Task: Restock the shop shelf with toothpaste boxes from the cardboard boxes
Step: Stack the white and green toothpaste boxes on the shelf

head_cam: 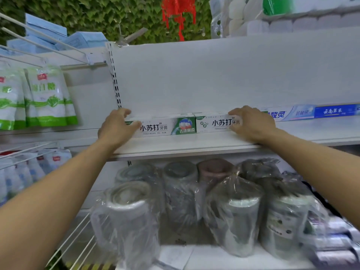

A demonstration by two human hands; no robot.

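Two white and green toothpaste boxes lie end to end on the white shelf (194, 146). My left hand (116, 126) grips the left end of the left toothpaste box (165, 126), thumb on its front face. My right hand (251, 123) grips the right part of the right toothpaste box (214, 123), fingers curled over its top. Both boxes sit flat near the back panel. No cardboard box is in view.
More toothpaste boxes (315, 112), white and blue, continue along the shelf to the right. Plastic-wrapped metal containers (233, 211) fill the shelf below. Green and white pouches (44, 98) hang at left. Tissue packs (292, 22) sit on top.
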